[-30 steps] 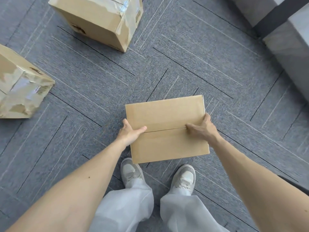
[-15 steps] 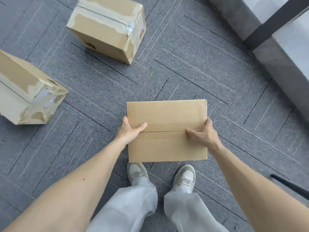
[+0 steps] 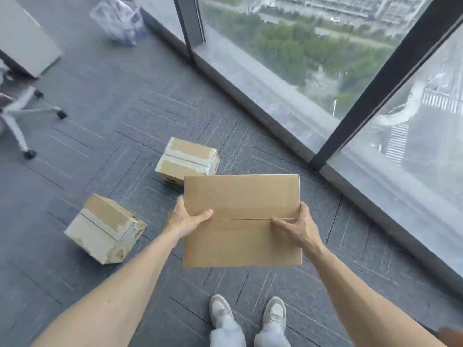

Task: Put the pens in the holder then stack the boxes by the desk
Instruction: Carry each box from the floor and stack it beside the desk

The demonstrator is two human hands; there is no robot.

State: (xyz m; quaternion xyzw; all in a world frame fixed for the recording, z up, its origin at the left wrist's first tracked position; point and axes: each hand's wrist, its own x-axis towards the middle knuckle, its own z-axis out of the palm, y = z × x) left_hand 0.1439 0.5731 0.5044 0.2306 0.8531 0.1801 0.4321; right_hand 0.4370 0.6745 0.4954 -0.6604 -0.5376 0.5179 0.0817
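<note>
A plain flat cardboard box (image 3: pixel 241 196) is held up in front of me, well above the carpet. My left hand (image 3: pixel 185 219) grips its left side, thumb lying across the top. My right hand (image 3: pixel 295 226) grips the right side, thumb on the centre seam. Two smaller taped boxes lie on the floor: one (image 3: pixel 186 160) just beyond the held box, the other (image 3: pixel 105 229) to the left, tilted. No pens or holder are in view.
A glass window wall (image 3: pixel 325 71) with dark frames runs along the right. An office chair base (image 3: pixel 20 113) and a desk panel (image 3: pixel 25 38) stand at the far left. A plastic bag (image 3: pixel 117 20) sits at the back. My feet (image 3: pixel 246 313) stand on grey carpet.
I have straightened up and lifted the flat box off the floor with both hands. The view rose, bringing the window, chair and bag into sight.
</note>
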